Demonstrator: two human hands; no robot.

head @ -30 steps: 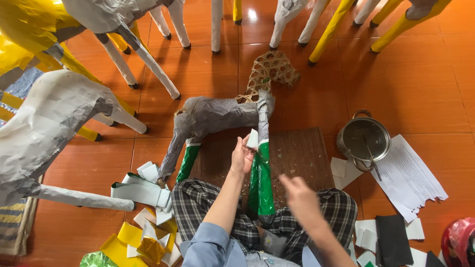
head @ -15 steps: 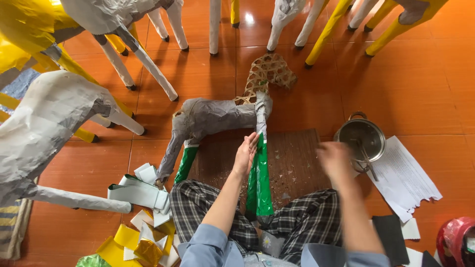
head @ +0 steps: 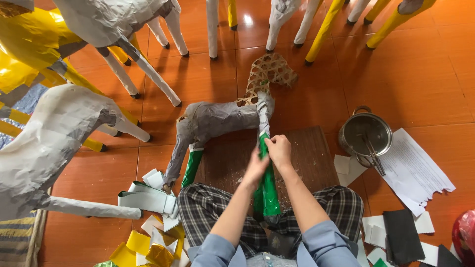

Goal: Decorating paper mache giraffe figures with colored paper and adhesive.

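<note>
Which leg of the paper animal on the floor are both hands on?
The green-wrapped leg pointing toward the person; left hand and right hand press it. The other green leg lies untouched.

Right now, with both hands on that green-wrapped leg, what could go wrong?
The left hand and right hand press the green leg of a paper animal figure; hard pressure might crease the wrapping or bend the leg. The metal pot with a tool in it stands by the right elbow and could tip.

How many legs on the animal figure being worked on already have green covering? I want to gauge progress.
2. One green leg lies over the lap, gripped by the left hand and right hand; the other green leg is further left. Others may be hidden.
</note>
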